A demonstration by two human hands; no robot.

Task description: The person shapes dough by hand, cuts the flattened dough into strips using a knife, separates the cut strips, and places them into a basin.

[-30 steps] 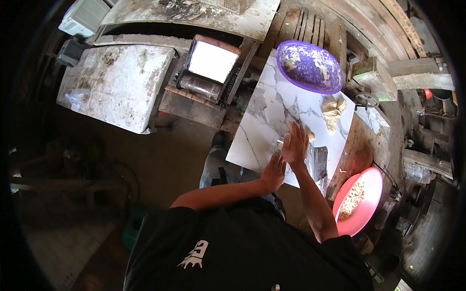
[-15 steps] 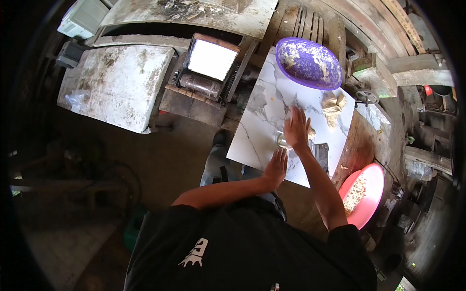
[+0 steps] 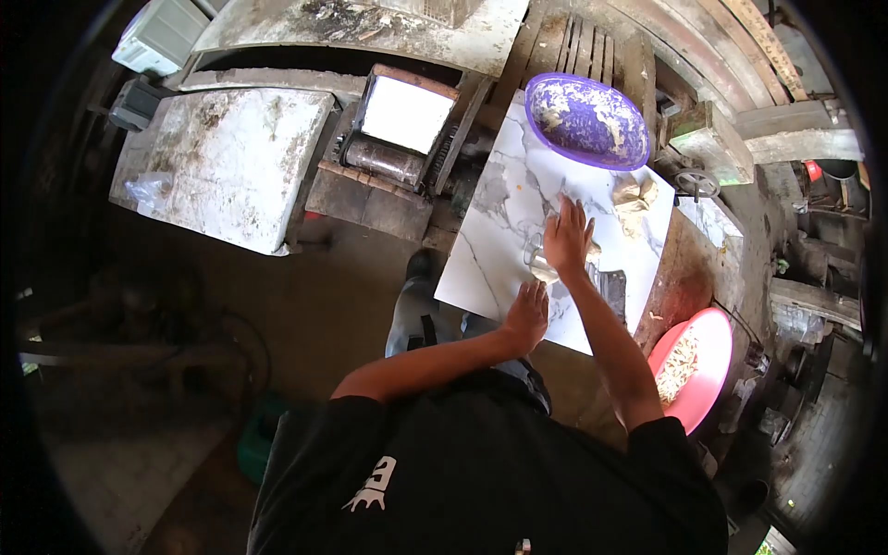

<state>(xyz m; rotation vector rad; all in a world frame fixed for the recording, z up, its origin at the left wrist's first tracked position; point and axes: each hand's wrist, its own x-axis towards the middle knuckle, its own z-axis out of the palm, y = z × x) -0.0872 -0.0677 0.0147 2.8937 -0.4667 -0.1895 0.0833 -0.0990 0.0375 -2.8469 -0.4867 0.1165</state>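
Observation:
My right hand (image 3: 566, 242) lies palm down with its fingers stretched out, over a clear glass-like cylinder (image 3: 533, 250) on its side. The hand covers most of the cylinder. A pale piece of dough (image 3: 545, 272) shows under and beside it. Close to the dough's near edge is my left hand (image 3: 527, 314), flat, fingers extended; whether the fingertips touch the dough I cannot tell. Both hands are over a white marble-patterned board (image 3: 481, 240). More dough lumps (image 3: 634, 203) rest on its right side. Right of my right wrist lies a dark rectangular object (image 3: 612, 290).
A purple basin (image 3: 589, 125) smeared with dough stands at the board's far end. To the right, a pink basin (image 3: 710, 356) holds pale strips. A roller machine (image 3: 384, 159) and a stained white table (image 3: 227, 166) stand on the left.
The clear cylinder and my right hand have shifted slightly away from my body. More of the dough shows near my left fingertips. My left hand has barely moved.

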